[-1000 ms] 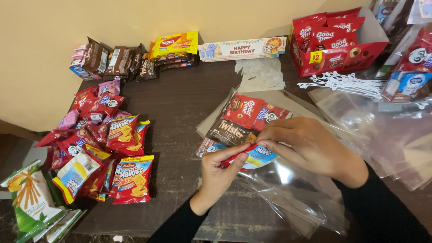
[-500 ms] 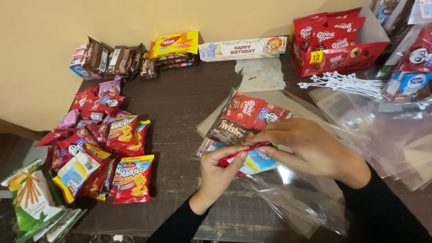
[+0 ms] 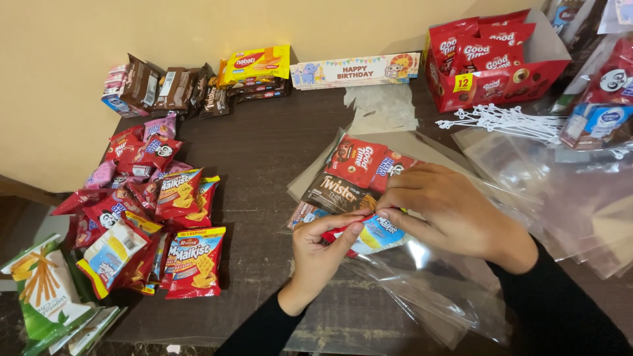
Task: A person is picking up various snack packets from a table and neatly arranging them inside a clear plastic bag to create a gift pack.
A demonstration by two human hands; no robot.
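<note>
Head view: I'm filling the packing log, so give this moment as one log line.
left hand: pinching clear snack bag | right hand: gripping same bag's neck | bag: filled, on dark table | cracker packets: left of hands

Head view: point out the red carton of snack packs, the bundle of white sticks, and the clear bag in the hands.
red carton [image 3: 527,82], head view, front wall.
white sticks [image 3: 508,122], head view, mid-bundle.
clear bag [image 3: 422,290], head view, empty lower part.
</note>
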